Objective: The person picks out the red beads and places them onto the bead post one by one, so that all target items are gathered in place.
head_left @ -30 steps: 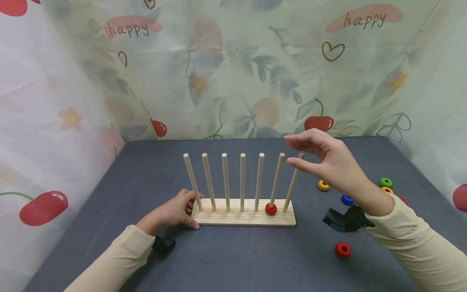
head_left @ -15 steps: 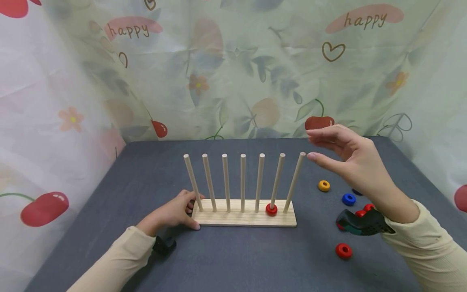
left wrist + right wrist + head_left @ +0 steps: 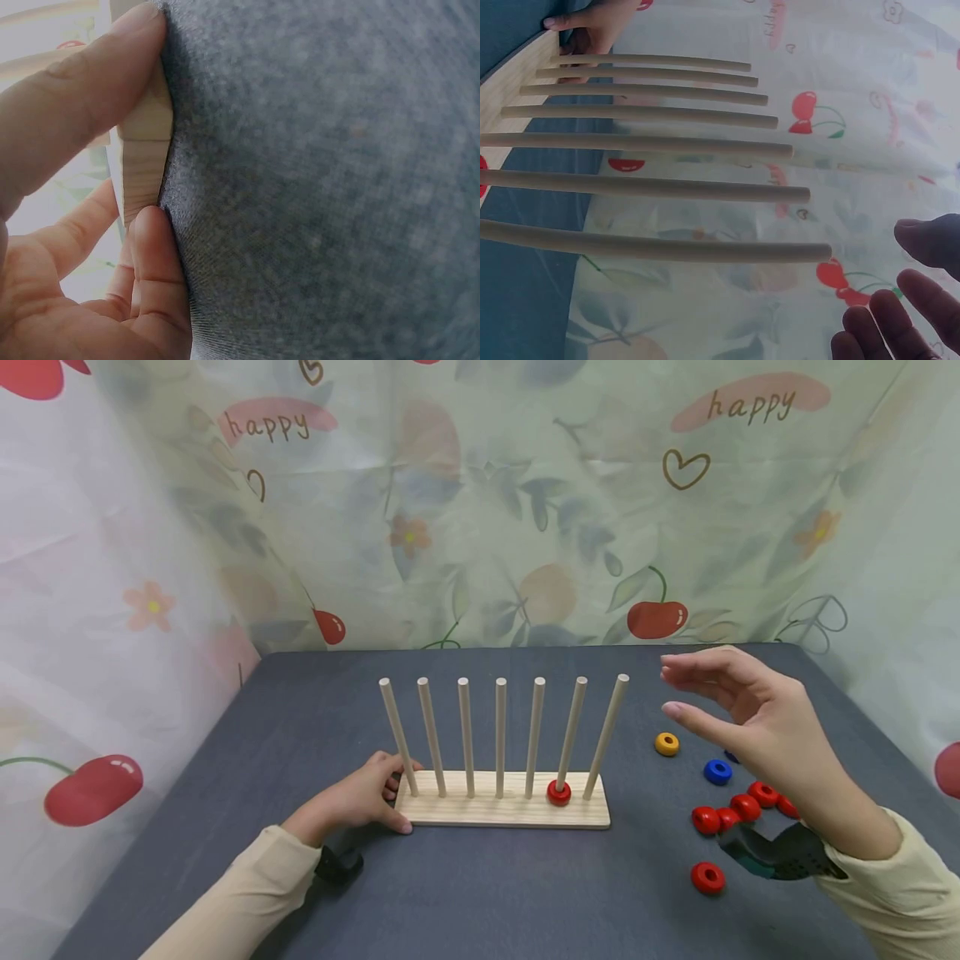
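My left hand [image 3: 358, 793] grips the left end of a pale wooden base [image 3: 465, 812] that carries a row of several upright pegs [image 3: 500, 735]. In the left wrist view, the thumb and fingers hold the end of the base [image 3: 146, 169] close to the table. A red ring [image 3: 552, 797] sits low on the second peg from the right; the other pegs are bare. To the right of the rack, my right hand [image 3: 757, 702] is raised in the air, thumb and fingers apart, holding nothing. The right wrist view has its fingers [image 3: 891, 315] past the peg tips.
On the right of the dark table [image 3: 480, 902] lie a yellow ring [image 3: 660, 748], a blue ring [image 3: 712, 777] and a cluster of red rings [image 3: 746, 807], partly behind the right wrist. A lone red ring [image 3: 698, 883] lies nearer. A patterned curtain [image 3: 480, 527] hangs behind.
My right hand has moved right, away from the rightmost peg, and lower in the last half second. More red rings now show beside the wrist. The left hand stays on the base.
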Demonstrator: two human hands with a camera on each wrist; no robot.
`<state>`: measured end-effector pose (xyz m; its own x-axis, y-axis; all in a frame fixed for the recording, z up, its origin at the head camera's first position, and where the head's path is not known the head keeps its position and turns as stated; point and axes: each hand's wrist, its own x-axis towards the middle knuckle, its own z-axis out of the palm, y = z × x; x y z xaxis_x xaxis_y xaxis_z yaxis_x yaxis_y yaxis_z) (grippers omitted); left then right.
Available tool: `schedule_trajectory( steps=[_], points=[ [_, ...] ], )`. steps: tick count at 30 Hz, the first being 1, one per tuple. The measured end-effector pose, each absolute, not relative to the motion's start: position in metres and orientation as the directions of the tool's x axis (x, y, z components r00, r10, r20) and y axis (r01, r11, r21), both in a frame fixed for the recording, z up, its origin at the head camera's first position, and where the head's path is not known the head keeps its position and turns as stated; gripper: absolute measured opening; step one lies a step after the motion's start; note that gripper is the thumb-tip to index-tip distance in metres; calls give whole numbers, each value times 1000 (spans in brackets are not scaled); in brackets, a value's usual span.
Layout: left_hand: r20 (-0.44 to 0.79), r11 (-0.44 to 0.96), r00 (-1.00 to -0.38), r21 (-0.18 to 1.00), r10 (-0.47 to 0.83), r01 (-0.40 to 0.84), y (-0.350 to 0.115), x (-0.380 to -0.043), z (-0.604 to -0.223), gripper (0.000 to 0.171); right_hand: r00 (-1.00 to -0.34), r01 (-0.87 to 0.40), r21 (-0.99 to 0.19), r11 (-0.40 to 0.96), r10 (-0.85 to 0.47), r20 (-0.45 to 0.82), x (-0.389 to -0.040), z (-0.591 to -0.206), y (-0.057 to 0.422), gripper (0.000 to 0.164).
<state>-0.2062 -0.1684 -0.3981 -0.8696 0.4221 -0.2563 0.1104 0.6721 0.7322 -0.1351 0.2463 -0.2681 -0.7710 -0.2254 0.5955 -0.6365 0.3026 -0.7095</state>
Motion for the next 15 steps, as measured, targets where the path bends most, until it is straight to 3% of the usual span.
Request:
schedule_trajectory(
  steps=[11, 15],
  points=[
    [-260, 688, -872, 717, 414, 113, -168, -207, -398, 75, -813, -571, -665, 482, -218, 540, -118, -291, 255, 45],
    [-260, 696, -873, 708, 412, 118, -167, -206, -397, 75, -840, -534, -690, 489, -209, 501, -113, -302, 259, 46]
  ],
)
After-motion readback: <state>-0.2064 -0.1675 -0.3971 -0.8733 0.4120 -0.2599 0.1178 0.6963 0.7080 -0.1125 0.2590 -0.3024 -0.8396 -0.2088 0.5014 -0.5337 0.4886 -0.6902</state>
